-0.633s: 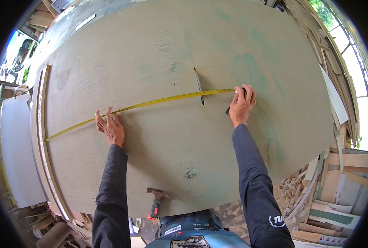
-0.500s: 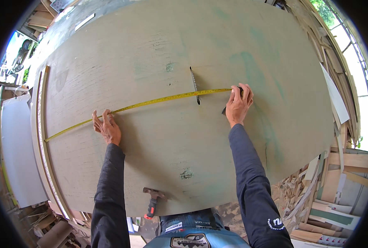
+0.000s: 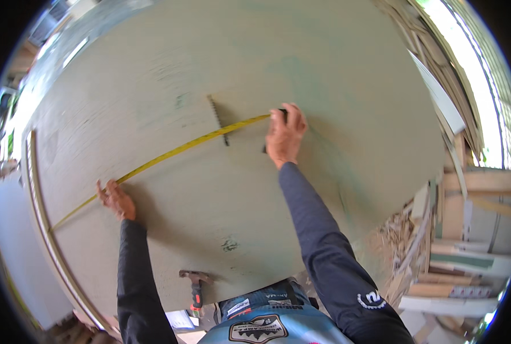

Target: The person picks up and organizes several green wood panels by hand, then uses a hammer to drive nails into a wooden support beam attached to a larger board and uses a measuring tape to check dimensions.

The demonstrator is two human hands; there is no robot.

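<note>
A yellow tape measure blade runs slantwise over a large grey-brown board, its far-left end at the strip along the board's left side. My left hand pinches the blade between thumb and fingers a short way in from that end. My right hand grips the dark tape case, partly hidden by the fingers, where the blade comes out. Under the blade, just left of the right hand, lies a thin dark stick with pale patterning. A claw hammer with a black and red handle lies at the near edge.
A long narrow strip borders the board's left side, with a pale sheet beyond it. Wood scraps are heaped at the right, near stacked offcuts. Long boards lean along the far right.
The view has swung, so the board and both hands appear further left. My hands keep their holds on the tape, and the blade stays stretched across the board.
</note>
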